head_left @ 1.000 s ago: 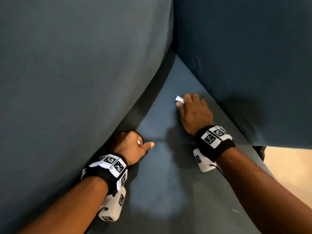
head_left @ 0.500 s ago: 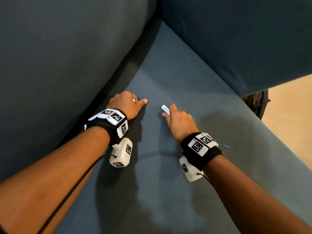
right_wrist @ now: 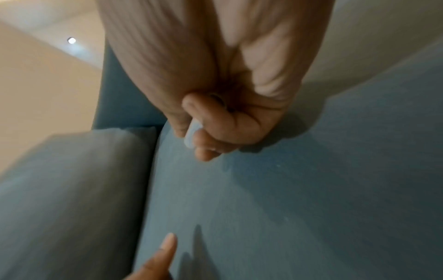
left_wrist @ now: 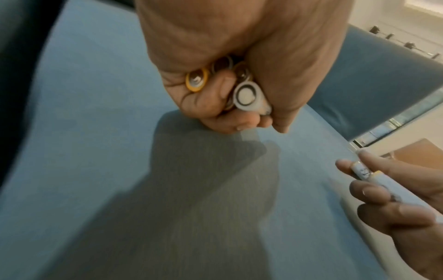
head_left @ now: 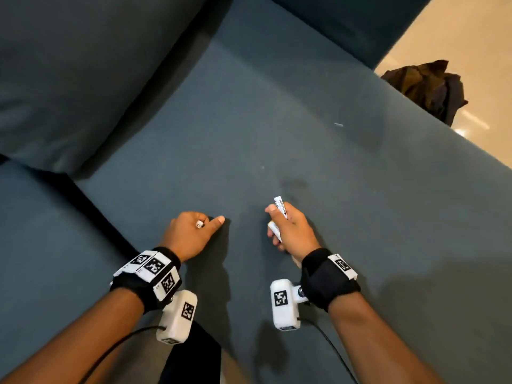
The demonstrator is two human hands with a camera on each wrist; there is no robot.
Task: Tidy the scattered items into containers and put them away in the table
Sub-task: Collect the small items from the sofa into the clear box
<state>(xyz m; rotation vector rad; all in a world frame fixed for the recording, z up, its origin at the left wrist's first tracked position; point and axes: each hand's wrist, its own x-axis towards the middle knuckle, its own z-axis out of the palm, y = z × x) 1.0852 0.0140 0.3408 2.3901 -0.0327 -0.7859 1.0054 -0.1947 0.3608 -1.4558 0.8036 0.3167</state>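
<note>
Teal fabric underfoot of both hands: sofa seat (head_left: 277, 120), broad and bare ahead and to the right, running to a far-right edge where pale floor (head_left: 471, 37) shows. Back cushion (head_left: 69, 79) rising on the left, its lower edge meeting the seat in a dark crease; armrest (head_left: 346, 20) closing off the far end. Dark crumpled bag (head_left: 426, 87) on the floor just beyond the seat edge.

Left hand (head_left: 191, 234) near centre, fist curled tight round a bundle of batteries (left_wrist: 246, 96), round ends visible in the wrist view, one yellow-rimmed, one white; index finger straight out, tip on the fabric. Right hand (head_left: 291, 231) just to its right, apart from it, fingers and thumb clamped on two white batteries (head_left: 280, 207) held clear of the seat. Print along one reads roughly "Heybright"; smaller letters too blurred to read. Square black-and-white markers on both wristbands (head_left: 151, 268).
</note>
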